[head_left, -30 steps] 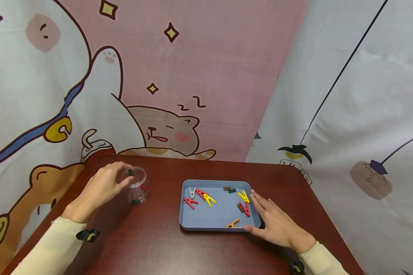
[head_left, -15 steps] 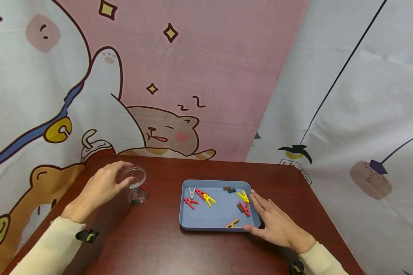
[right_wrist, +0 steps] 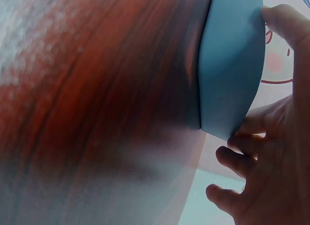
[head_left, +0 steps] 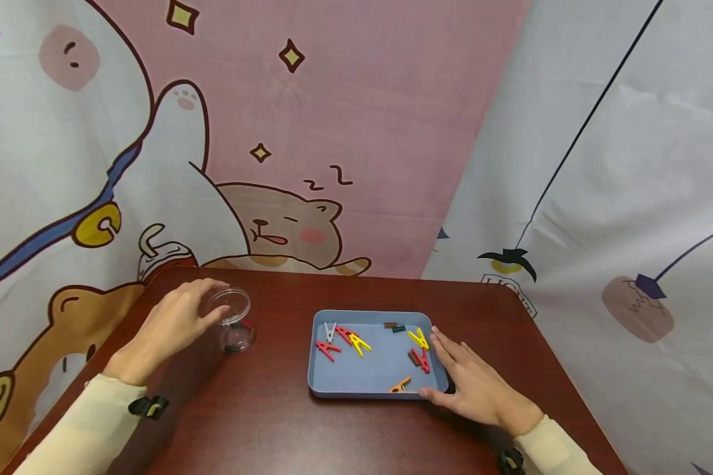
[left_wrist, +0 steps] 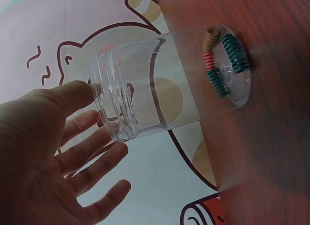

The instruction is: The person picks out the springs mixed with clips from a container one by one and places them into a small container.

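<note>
A clear plastic jar [head_left: 236, 330] stands upright on the table, with my left hand [head_left: 177, 324] around its mouth. Thumb and fingertips are right at the rim, and the fingers are spread loosely. Small coil springs [left_wrist: 236, 53], coloured green, red and brown, lie at the jar's bottom. At the right, the fingers of my right hand [head_left: 480, 384] lie extended along the side of a blue tray [head_left: 356, 389], thumb at its near corner. Inside the tray are a brown spring [head_left: 390, 325], a green spring [head_left: 399, 328] and another brown spring [head_left: 414, 357].
Several small clothespins share the tray: a white one [head_left: 330, 331], a yellow one [head_left: 356, 343], a red one [head_left: 424, 361] and an orange one [head_left: 400, 385] among them. The dark wooden table [head_left: 261, 409] ends at a printed curtain [head_left: 380, 132] behind.
One second ago a green spring was at the jar's mouth by my left fingers; it has dropped out of them into the jar. Both hands have stayed nearly still.
</note>
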{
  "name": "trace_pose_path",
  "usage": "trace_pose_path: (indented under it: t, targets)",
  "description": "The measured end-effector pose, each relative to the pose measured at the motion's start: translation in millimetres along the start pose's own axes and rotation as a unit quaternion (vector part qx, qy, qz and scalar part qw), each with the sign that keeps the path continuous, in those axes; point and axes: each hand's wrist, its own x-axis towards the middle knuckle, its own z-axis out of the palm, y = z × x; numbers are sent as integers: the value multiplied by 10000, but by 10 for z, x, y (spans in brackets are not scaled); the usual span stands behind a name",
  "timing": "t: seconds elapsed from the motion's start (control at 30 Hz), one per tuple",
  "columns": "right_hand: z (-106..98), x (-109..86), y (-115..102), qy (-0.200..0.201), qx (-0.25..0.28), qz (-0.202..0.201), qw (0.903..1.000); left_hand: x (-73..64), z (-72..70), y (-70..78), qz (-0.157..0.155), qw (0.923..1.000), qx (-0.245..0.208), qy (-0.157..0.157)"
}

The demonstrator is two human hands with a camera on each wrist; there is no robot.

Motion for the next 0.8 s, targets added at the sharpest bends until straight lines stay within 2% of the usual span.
trace_pose_path:
  t: [0.43,0.63,0.8]
  targets:
    - [3,2,-1,-56,54,6,10000,2,9,44,270,9992,72,272]
    - [-1,10,4,-9,16,-52,10000,35,36,180,643,9964,141,528]
    - [6,6,11,-28,11,-19,10000,89,93,354,951,9930,175,678]
